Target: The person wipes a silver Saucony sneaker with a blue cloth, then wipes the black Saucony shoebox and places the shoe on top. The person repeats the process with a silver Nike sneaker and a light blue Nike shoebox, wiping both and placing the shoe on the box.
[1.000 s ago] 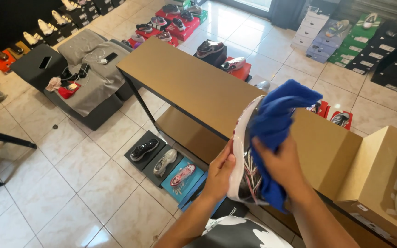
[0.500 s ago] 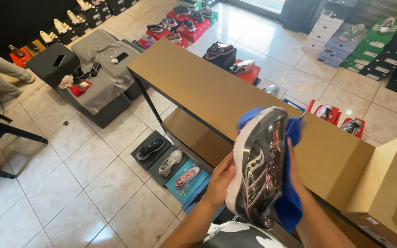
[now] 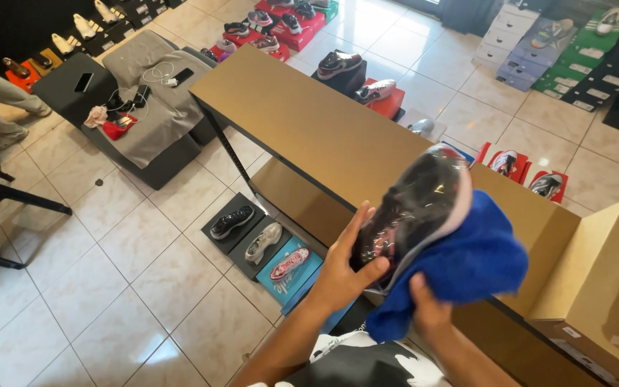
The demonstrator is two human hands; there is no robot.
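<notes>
Above the brown table (image 3: 309,122), left hand (image 3: 342,276) fingers grip a black shoe (image 3: 410,208); right hand (image 3: 431,315) clutches a blue cloth (image 3: 467,265).

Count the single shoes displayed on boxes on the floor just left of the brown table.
3: a black shoe, a grey shoe beside it, and a red shoe on the blue box, in a row. Others may be hidden under the table.
</notes>
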